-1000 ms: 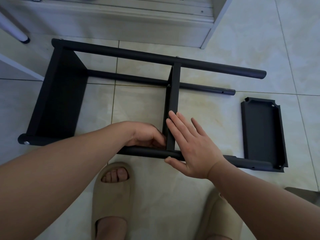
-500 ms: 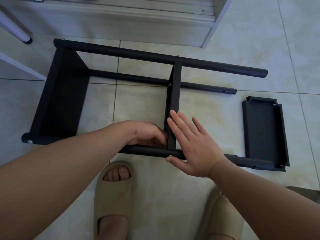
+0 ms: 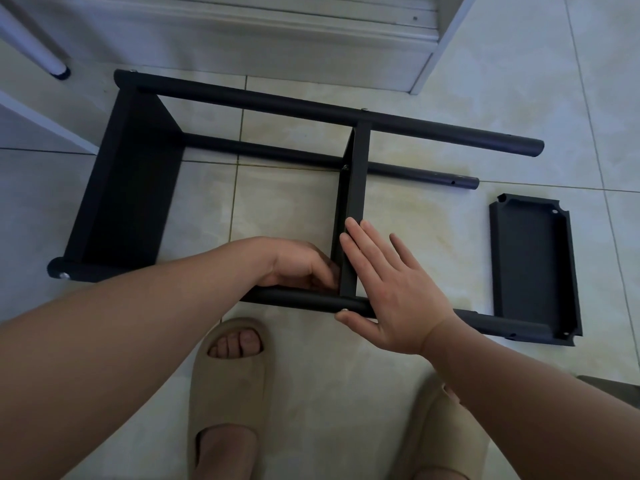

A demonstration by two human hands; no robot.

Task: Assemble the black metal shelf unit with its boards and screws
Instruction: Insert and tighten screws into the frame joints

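The black metal shelf frame (image 3: 311, 107) lies on its side on the tiled floor. One board (image 3: 131, 188) is fixed at its left end, and a middle board (image 3: 356, 181) stands between the tubes. My left hand (image 3: 298, 265) is curled in the corner where the middle board meets the near tube (image 3: 291, 299); its fingertips are hidden. My right hand (image 3: 391, 289) lies flat with spread fingers against the right face of the middle board, thumb under the near tube beside a silver screw head (image 3: 345, 310). A loose black board (image 3: 535, 268) lies at the right, touching the near tube's end.
White furniture (image 3: 277, 39) runs along the far side, close to the frame's top tube. A white leg with a dark foot (image 3: 52, 64) and a white panel (image 3: 41, 123) stand at far left. My feet in beige slippers (image 3: 228, 379) are just below the near tube.
Both hands keep the same places on the middle board and near tube. Only the view has shifted slightly.
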